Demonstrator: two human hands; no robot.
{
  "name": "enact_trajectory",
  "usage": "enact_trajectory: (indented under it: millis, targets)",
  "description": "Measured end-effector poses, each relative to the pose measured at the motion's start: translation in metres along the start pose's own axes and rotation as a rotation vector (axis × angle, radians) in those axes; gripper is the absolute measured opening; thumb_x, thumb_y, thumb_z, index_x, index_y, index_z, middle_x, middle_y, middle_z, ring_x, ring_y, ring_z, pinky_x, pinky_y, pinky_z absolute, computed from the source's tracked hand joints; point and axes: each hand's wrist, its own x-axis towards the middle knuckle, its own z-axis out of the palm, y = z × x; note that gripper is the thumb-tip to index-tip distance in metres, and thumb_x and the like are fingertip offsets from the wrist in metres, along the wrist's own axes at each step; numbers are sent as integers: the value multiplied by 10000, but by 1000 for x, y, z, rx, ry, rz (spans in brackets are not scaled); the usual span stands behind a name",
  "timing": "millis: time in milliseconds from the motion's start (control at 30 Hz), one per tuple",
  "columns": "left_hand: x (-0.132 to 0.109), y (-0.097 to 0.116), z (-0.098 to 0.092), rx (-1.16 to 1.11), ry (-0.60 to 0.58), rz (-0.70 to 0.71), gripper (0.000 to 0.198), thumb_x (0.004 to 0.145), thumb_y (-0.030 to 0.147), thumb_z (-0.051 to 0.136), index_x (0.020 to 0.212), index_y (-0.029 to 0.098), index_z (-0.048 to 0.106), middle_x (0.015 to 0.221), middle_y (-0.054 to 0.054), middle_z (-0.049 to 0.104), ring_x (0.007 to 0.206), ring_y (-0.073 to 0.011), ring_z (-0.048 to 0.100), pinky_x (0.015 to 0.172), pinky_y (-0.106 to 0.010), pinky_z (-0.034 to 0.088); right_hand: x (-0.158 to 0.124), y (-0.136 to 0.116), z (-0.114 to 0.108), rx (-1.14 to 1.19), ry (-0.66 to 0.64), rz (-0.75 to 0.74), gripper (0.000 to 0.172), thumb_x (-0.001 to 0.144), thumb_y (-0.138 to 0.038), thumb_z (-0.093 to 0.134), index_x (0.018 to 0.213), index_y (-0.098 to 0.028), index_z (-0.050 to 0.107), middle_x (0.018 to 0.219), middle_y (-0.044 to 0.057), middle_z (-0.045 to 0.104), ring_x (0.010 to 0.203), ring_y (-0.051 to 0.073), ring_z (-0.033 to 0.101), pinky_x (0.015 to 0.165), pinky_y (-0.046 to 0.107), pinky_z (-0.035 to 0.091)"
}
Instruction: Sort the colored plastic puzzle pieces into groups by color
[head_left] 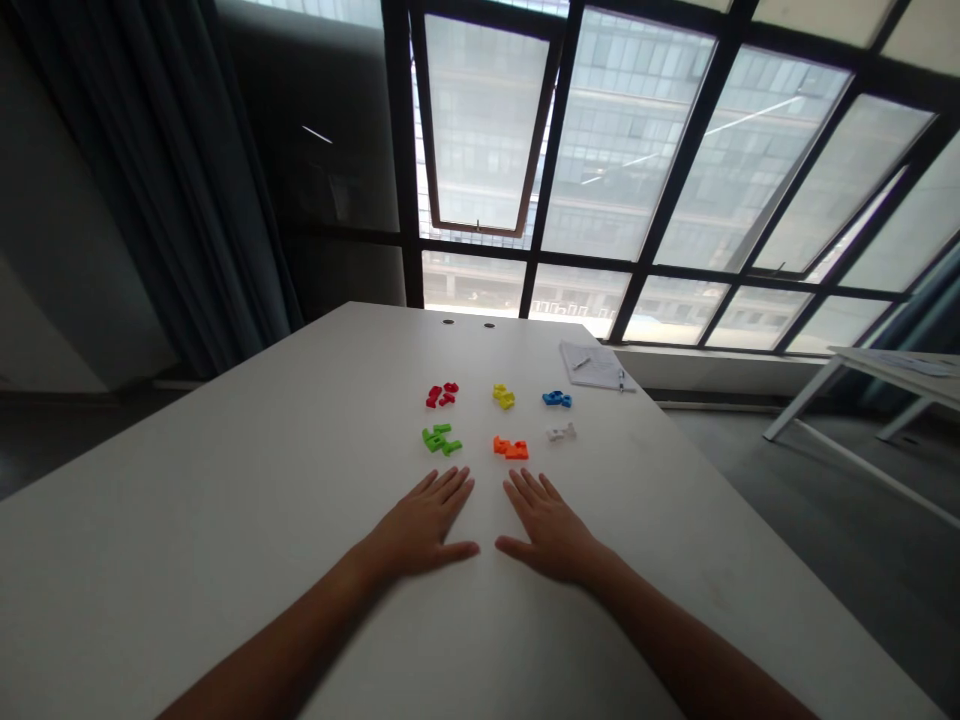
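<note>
My left hand (426,525) lies flat on the white table (247,480), palm down, thumb pointing inward, holding nothing. My right hand (547,530) rests flat beside it with a small gap between the thumbs. Just beyond the left fingertips is a group of green plastic pieces (441,440). Orange pieces (511,449) sit a little past the right fingertips, with white pieces (561,433) to their right. Farther back are red pieces (442,395), yellow pieces (503,397) and blue pieces (557,399). The exact kind of the pieces is too small to make out.
Papers (592,365) with pens on them lie near the table's right far edge. Two dark round fittings (489,325) are set in the far end. A second table (900,362) stands at right, large windows (487,120) ahead, and a dark curtain (172,180) at left.
</note>
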Motion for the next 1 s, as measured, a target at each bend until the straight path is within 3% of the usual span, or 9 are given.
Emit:
enact_trajectory:
  millis: [167, 500, 667, 833, 1000]
  targets:
    - [1, 2, -4, -12, -29, -14, 954, 920, 794, 398, 1642, 203, 199, 1669, -145, 200, 1538, -339, 243, 1255, -517, 199, 1, 2, 1, 6, 12, -1, 918, 988, -754, 396, 1622, -104, 259, 1673, 144, 114, 1563, 307, 59, 1280, 508, 74]
    - [-6, 9, -5, -54, 40, -45, 1031, 922, 774, 431, 1655, 176, 20, 1663, -176, 223, 1524, -316, 294, 1257, -486, 217, -11, -4, 6, -9, 53, 10, 800, 1030, -663, 399, 1616, -130, 289, 1670, 134, 153, 1560, 297, 99, 1281, 520, 91]
    - [-13, 14, -4, -40, 45, -56, 942, 961, 714, 428, 1656, 188, 71, 1642, -144, 320, 1510, -297, 334, 1253, -470, 242, -20, -6, 12, -26, 71, 9, 734, 1046, -588, 416, 1617, -144, 290, 1674, 110, 156, 1560, 300, 99, 1278, 540, 121]
    - [-15, 17, -7, 0, 38, -24, 792, 991, 665, 417, 1639, 257, 214, 1653, -107, 300, 1507, -317, 335, 1237, -509, 265, -22, -5, 16, -20, 80, 5, 716, 1044, -559, 439, 1612, -144, 305, 1673, 108, 173, 1558, 304, 111, 1279, 546, 127]
    - [-17, 19, -12, 2, -14, -17, 812, 993, 678, 389, 1649, 258, 161, 1673, -113, 231, 1527, -332, 286, 1247, -533, 232, -21, -6, 15, 15, 78, 12, 727, 1032, -580, 454, 1610, -160, 318, 1673, 106, 173, 1556, 312, 122, 1279, 544, 121]
